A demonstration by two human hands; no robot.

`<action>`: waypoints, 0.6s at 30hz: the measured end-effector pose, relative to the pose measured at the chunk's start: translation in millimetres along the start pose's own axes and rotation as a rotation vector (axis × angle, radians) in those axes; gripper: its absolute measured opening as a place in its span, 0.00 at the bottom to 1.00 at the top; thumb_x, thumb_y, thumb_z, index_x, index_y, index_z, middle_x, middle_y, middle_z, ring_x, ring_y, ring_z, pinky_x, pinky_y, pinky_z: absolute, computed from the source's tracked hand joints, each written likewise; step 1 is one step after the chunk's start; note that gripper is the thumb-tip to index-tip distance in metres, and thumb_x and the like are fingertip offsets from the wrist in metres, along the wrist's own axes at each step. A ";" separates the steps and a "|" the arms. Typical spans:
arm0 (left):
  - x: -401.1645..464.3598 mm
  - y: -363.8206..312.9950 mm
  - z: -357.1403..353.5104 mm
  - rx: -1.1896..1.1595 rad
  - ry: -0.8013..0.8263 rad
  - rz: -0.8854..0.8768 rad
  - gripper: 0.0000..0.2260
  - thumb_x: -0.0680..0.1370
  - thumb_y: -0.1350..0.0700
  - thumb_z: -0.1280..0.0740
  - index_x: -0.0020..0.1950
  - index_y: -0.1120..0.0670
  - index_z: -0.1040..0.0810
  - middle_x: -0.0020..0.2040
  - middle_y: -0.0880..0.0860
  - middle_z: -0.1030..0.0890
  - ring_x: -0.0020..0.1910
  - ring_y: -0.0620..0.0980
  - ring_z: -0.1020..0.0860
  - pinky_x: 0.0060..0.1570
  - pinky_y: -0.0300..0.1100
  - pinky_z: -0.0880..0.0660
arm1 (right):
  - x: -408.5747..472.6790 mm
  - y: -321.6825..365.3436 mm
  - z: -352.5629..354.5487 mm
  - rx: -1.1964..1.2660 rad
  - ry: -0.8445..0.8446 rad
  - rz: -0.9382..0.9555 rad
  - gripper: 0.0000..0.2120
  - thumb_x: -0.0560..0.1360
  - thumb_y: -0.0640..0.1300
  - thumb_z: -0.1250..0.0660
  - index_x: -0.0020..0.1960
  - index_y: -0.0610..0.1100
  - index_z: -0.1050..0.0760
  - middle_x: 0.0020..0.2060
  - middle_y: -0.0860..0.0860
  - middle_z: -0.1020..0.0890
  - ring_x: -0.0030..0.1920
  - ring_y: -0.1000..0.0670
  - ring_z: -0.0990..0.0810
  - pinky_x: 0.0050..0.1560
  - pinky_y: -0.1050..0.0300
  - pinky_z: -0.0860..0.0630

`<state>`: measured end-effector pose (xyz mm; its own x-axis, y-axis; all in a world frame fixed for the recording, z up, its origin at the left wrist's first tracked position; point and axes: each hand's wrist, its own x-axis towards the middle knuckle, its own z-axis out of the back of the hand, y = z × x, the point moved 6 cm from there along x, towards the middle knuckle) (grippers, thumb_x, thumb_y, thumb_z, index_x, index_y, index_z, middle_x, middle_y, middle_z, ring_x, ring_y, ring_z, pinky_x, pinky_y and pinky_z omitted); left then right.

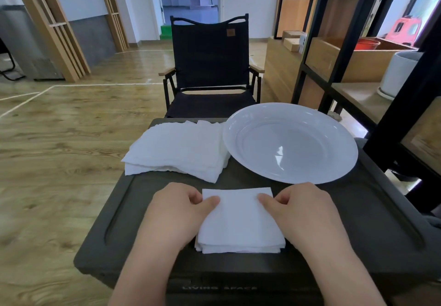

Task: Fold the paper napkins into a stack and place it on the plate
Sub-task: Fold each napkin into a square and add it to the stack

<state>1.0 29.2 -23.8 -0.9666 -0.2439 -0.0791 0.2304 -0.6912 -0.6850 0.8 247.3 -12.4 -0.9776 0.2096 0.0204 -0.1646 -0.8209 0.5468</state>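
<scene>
A small stack of folded white napkins (238,224) lies on the dark table top near its front edge. My left hand (176,212) holds the stack's left side, thumb on top near the far left corner. On the opposite side my right hand (305,212) grips the stack the same way, thumb on top. A looser pile of unfolded white napkins (176,150) sits at the back left of the table. The white plate (310,174) stands at the back right with nothing on it, its left rim next to the pile.
The dark table (133,210) has a raised rim and a groove along its sides. A black folding chair (210,66) stands right behind it. A black metal shelf unit (372,71) with boxes and a white pot is close on the right. Wooden floor lies to the left.
</scene>
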 end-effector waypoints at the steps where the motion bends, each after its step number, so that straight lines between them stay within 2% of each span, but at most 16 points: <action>1: 1.5 1.9 -1.2 0.027 -0.001 0.013 0.19 0.72 0.44 0.29 0.29 0.52 0.32 0.23 0.46 0.36 0.23 0.45 0.38 0.25 0.37 0.41 | 0.4 -0.9 -1.8 -0.016 0.003 -0.003 0.27 0.72 0.59 0.31 0.22 0.47 0.35 0.18 0.53 0.32 0.20 0.55 0.31 0.25 0.65 0.41; 4: 3.8 3.6 -3.4 0.134 0.017 0.041 0.17 0.71 0.42 0.28 0.32 0.52 0.25 0.28 0.45 0.25 0.26 0.43 0.28 0.26 0.36 0.36 | -1.3 -0.9 -4.9 -0.063 0.006 -0.023 0.22 0.70 0.60 0.30 0.26 0.47 0.29 0.23 0.53 0.26 0.26 0.56 0.25 0.25 0.63 0.37; 7: 4.1 1.8 -1.5 0.229 -0.015 0.033 0.14 0.70 0.40 0.29 0.35 0.48 0.26 0.32 0.45 0.23 0.31 0.41 0.25 0.28 0.37 0.36 | -3.2 -0.3 -2.8 -0.098 -0.025 -0.040 0.19 0.69 0.60 0.29 0.29 0.48 0.30 0.26 0.53 0.24 0.27 0.56 0.25 0.25 0.62 0.36; 9: 7.1 -2.9 4.5 0.248 -0.095 -0.014 0.13 0.69 0.41 0.28 0.36 0.47 0.27 0.34 0.45 0.23 0.33 0.40 0.25 0.29 0.37 0.35 | -3.9 1.8 0.7 -0.079 -0.058 -0.018 0.18 0.68 0.59 0.29 0.31 0.49 0.31 0.28 0.54 0.25 0.28 0.56 0.26 0.26 0.62 0.37; 11: 14.5 -15.0 17.6 0.203 -0.243 -0.127 0.10 0.71 0.44 0.28 0.41 0.46 0.27 0.37 0.43 0.23 0.36 0.40 0.25 0.30 0.35 0.35 | -4.1 5.4 5.1 -0.037 -0.106 0.028 0.19 0.67 0.59 0.28 0.30 0.49 0.33 0.27 0.54 0.26 0.28 0.56 0.28 0.26 0.63 0.38; 13: 26.9 -29.5 29.4 0.198 -0.356 -0.268 0.07 0.75 0.52 0.29 0.50 0.47 0.25 0.46 0.44 0.21 0.44 0.44 0.24 0.37 0.35 0.32 | -4.1 9.4 8.8 0.004 -0.146 0.072 0.20 0.67 0.59 0.27 0.29 0.49 0.33 0.26 0.54 0.27 0.27 0.56 0.28 0.26 0.65 0.40; 14: 35.0 -34.9 30.8 0.248 -0.361 -0.316 0.10 0.75 0.56 0.30 0.55 0.48 0.25 0.52 0.46 0.21 0.50 0.47 0.25 0.43 0.36 0.30 | -3.6 11.1 9.7 0.026 -0.156 0.086 0.20 0.67 0.60 0.27 0.29 0.49 0.32 0.25 0.54 0.26 0.27 0.56 0.28 0.26 0.66 0.39; 16: 51.7 -38.6 24.5 0.393 -0.277 -0.367 0.18 0.75 0.62 0.33 0.63 0.48 0.26 0.61 0.48 0.23 0.59 0.49 0.28 0.54 0.40 0.31 | -2.8 12.6 10.3 0.077 -0.164 0.104 0.20 0.67 0.60 0.27 0.29 0.49 0.31 0.25 0.54 0.26 0.27 0.57 0.27 0.27 0.66 0.38; 18: 61.5 -36.2 16.9 0.469 -0.183 -0.377 0.21 0.75 0.63 0.34 0.65 0.47 0.26 0.65 0.46 0.24 0.63 0.49 0.29 0.61 0.41 0.32 | -2.1 11.9 10.8 0.131 -0.175 0.123 0.20 0.67 0.59 0.26 0.28 0.48 0.30 0.24 0.55 0.27 0.27 0.58 0.27 0.27 0.66 0.37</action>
<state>-64.8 27.6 8.3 -0.9657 -0.0090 0.2593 -0.0575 -0.9671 -0.2478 2.3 242.8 3.1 -0.9496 0.2107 0.2322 -0.0163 -0.7726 0.6346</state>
